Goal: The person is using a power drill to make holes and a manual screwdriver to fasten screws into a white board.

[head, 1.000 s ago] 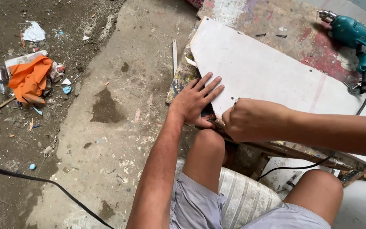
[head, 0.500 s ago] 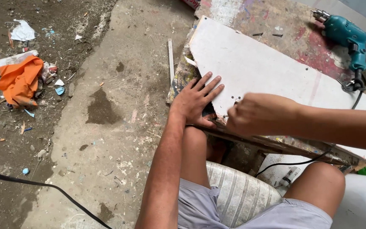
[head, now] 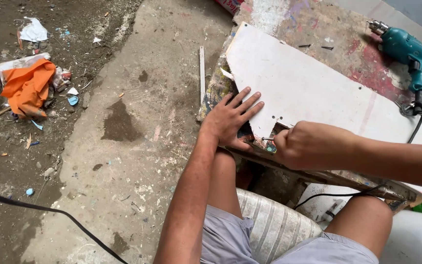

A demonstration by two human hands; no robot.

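L hand point(head: 230, 120) fingers spread flat on white board point(head: 308, 83); R hand point(head: 306, 145) fingers closed on small tool at notch

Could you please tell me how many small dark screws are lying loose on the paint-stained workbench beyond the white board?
2: small dark screws, one and the other, side by side on the paint-stained wooden workbench, just past the flat white board's far edge. Others may be hidden.

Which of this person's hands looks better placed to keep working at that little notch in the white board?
Probably the right hand: it is closed around a small tool whose tip sits at the notch in the white board. The left hand lies flat with spread fingers on the board's corner, bracing it.
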